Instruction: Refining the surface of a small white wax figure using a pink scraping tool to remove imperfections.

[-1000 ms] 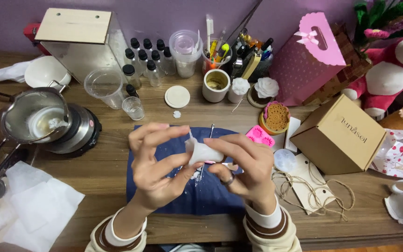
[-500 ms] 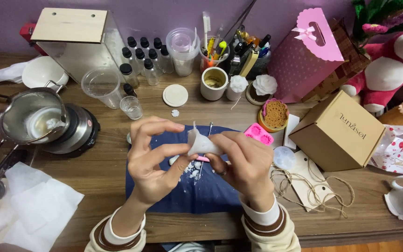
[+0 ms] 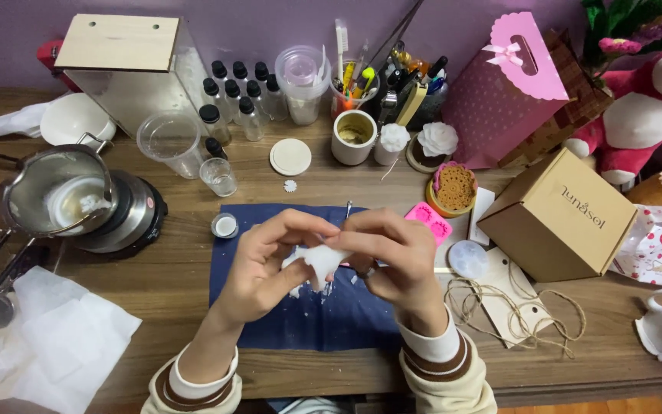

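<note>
Left hand point(image 3: 266, 257) and right hand point(image 3: 392, 253) close together over blue mat point(image 3: 331, 322) on desk point(image 3: 155, 276); both pinch small white wax piece point(image 3: 317, 261) between fingertips, left from left side, right from top and right; white crumbs on mat just under piece; small tin cup point(image 3: 224, 225) by mat's left edge; pink mold point(image 3: 429, 218) just behind right hand; metal pot point(image 3: 55, 199) on black hot plate far left; brown box point(image 3: 561, 218) and string point(image 3: 515, 314) to right.
</note>
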